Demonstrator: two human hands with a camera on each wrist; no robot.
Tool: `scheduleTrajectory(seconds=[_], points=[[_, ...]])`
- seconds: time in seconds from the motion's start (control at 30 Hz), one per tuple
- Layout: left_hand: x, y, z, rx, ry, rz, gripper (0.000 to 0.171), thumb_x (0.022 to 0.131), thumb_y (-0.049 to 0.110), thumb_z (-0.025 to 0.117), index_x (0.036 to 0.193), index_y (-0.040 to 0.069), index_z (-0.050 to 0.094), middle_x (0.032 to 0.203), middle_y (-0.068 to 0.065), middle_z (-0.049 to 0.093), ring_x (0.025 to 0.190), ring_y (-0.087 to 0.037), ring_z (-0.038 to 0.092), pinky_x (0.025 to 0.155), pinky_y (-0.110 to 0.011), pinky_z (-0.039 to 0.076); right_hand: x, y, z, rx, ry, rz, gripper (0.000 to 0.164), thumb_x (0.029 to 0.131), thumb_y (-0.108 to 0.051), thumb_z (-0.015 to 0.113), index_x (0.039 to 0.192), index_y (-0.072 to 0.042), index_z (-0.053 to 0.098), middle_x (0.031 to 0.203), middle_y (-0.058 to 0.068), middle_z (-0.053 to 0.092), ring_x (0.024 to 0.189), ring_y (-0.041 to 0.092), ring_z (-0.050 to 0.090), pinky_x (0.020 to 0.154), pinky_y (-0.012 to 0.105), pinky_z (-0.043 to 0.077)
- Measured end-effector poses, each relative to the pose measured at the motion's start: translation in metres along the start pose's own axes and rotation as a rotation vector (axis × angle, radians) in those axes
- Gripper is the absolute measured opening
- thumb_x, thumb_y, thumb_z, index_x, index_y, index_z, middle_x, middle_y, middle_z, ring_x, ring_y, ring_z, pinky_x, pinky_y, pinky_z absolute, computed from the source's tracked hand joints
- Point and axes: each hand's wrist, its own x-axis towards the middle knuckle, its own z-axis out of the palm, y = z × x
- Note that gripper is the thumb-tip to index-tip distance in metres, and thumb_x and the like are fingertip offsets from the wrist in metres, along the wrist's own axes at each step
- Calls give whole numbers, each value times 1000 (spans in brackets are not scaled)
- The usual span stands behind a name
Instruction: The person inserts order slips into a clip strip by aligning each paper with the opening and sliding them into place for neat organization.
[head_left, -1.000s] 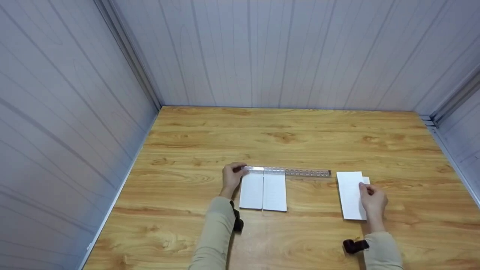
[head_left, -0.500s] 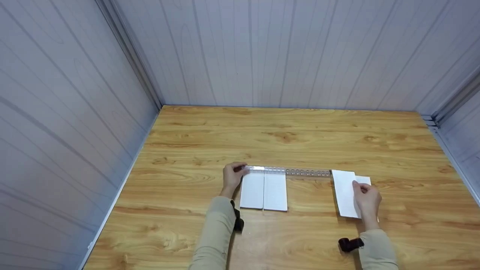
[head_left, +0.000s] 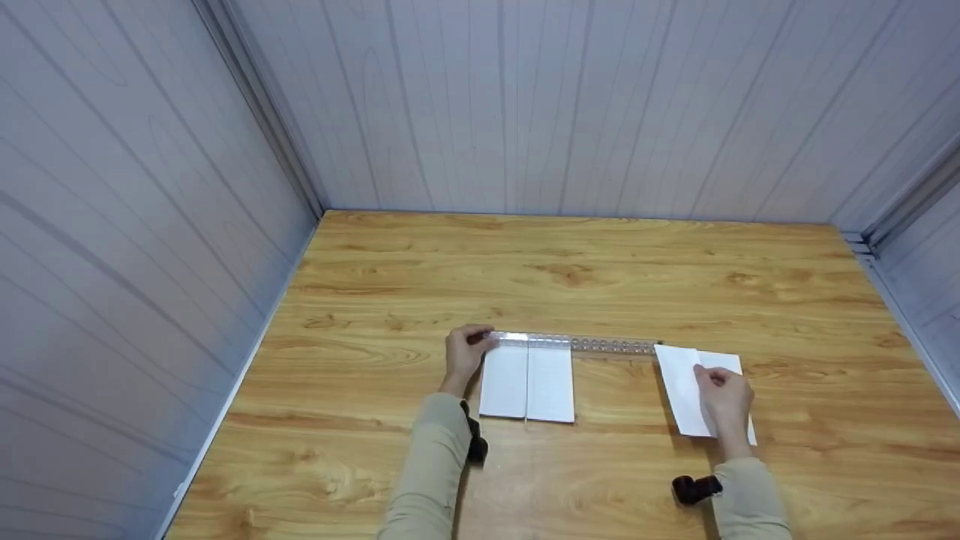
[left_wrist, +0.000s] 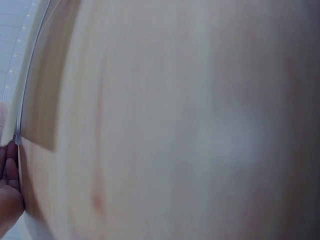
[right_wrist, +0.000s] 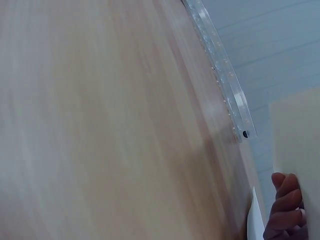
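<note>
Four white paper rectangles (head_left: 503,382) in view: two toward the left, two toward the right. One clear plastic strip (head_left: 615,346). One left hand (head_left: 463,356), one right hand (head_left: 729,401). Two beige sleeves (head_left: 424,472). Two black wrist cameras (head_left: 477,442). One wood-grain tabletop (head_left: 570,274). Three panelled walls (head_left: 570,105).

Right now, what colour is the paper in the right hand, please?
The paper is white, clearest in the head view.

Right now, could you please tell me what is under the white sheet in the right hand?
A second white sheet peeks out beneath the held sheet at right. What the held sheet and right hand cover cannot be seen.
</note>
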Motion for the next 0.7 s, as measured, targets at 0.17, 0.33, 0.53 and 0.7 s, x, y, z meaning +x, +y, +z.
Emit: scheduleTrajectory(seconds=[0.17,0.33,0.53,0.7], points=[[0,0,-1,4,4,10,18,69,-6,71,86,-10,66,85,-19,65,80,-28,60,70,-30,49,0,1,3,-4,2,-44,32,86,-24,57,86,7,64,66,3,59,57,8,48,51,20,38],[-1,0,-1,8,3,23,17,70,-6,70,87,-10,66,85,-20,64,79,-29,59,70,-32,49,-1,0,4,-34,-17,-68,29,85,-22,57,84,7,64,65,3,59,58,10,48,53,24,38],[-1,2,-1,13,8,17,17,70,-6,70,87,-10,66,86,-20,64,81,-30,60,71,-33,49,0,-2,6,-62,-24,-87,26,84,-18,57,83,7,64,66,7,59,59,13,50,55,26,39],[-1,2,0,9,10,14,18,70,-6,70,87,-10,66,86,-20,64,83,-31,59,73,-35,48,1,-2,9,-65,-45,-78,27,84,-17,57,85,9,63,68,8,59,60,15,50,54,26,39]])
